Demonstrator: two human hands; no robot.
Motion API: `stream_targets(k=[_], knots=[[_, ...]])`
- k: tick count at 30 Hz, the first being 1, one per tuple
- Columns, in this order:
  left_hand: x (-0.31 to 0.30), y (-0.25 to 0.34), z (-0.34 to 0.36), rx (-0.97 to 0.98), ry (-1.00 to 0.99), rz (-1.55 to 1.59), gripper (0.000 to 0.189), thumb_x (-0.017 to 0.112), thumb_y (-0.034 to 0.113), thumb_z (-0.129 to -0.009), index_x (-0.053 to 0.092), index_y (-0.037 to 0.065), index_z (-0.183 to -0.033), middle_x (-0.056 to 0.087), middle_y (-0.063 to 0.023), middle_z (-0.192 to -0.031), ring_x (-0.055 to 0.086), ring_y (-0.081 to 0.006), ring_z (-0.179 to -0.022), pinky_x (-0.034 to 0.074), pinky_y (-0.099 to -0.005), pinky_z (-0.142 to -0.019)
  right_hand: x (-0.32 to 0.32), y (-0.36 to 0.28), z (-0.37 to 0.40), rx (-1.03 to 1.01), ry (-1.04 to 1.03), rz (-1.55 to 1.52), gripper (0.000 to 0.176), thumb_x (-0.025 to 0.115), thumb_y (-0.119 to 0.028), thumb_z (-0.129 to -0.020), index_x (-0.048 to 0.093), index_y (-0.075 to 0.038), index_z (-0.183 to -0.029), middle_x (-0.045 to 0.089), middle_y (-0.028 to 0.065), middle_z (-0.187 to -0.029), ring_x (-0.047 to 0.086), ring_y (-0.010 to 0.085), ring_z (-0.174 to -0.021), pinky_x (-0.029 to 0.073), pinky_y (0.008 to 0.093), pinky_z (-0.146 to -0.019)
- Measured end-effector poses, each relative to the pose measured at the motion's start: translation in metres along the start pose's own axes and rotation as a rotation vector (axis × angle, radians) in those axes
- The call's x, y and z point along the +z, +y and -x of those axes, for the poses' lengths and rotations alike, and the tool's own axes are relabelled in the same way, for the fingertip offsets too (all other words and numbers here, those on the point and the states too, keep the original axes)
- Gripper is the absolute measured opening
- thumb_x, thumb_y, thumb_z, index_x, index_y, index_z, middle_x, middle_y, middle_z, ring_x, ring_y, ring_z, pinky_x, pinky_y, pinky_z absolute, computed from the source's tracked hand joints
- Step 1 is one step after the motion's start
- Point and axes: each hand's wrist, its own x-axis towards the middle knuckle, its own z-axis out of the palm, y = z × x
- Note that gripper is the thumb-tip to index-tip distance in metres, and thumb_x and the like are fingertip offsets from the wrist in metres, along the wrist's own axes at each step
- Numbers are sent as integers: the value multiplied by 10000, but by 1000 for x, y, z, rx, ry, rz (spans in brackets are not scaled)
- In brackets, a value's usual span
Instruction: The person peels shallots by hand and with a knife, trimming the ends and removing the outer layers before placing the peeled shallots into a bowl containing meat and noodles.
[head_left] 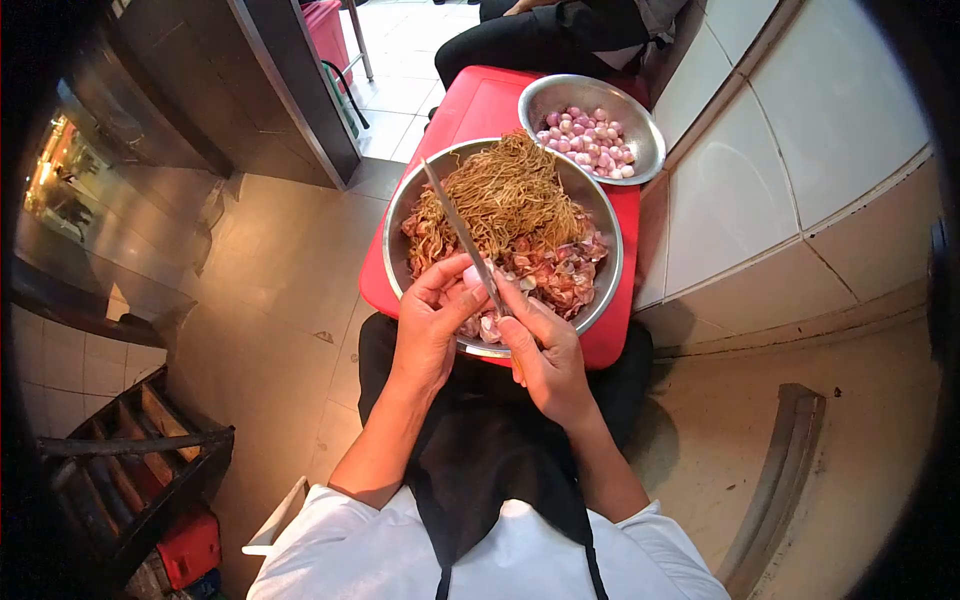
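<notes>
We see both hands occupied. Left hand [425, 325] has thumb and fingers pinched around a pinkish shallot [472, 277], located over the near side of the big metal bowl [393, 255]. Right hand [552, 365] grasps a knife [463, 235], fingers wrapped at the handle end, blade angled up and leftward across the bowl, right beside the shallot. Inside the bowl we log a heap of brown stringy roots [500, 190] with papery reddish skins [572, 275] around it. Smaller metal bowl [645, 125] sits behind to the right, holding pink-white shallots [590, 140]. Both bowls are on a red stool [470, 105]. Writing: we note a whitish patch [482, 351] on the big bowl's near rim, too small for us to read or call a label. Across the stool we see another person's dark-trousered leg [515, 42].
</notes>
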Motion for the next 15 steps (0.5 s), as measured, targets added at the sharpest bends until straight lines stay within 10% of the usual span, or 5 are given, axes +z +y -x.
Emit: stream_targets(k=[8, 15], knots=[[2, 3, 2, 18, -20, -105, 379, 692, 83, -895, 611, -15, -1251, 693, -79, -1095, 655, -136, -945, 539, -275, -838, 4, 11, 2, 92, 122, -284, 436, 487, -165, -1062, 469, -46, -1481, 587, -16, -901, 426, -1, -507, 337, 166, -427], [-4, 3, 0, -13, -109, 83, 364, 645, 79, -918, 576, -6, -1264, 668, -99, -1153, 647, -151, -1017, 530, -288, -919, -1, 12, 0, 187, 173, -377, 460, 463, -208, -1076, 423, -68, -1512, 509, -44, -779, 444, 11, -490, 379, 174, -420]])
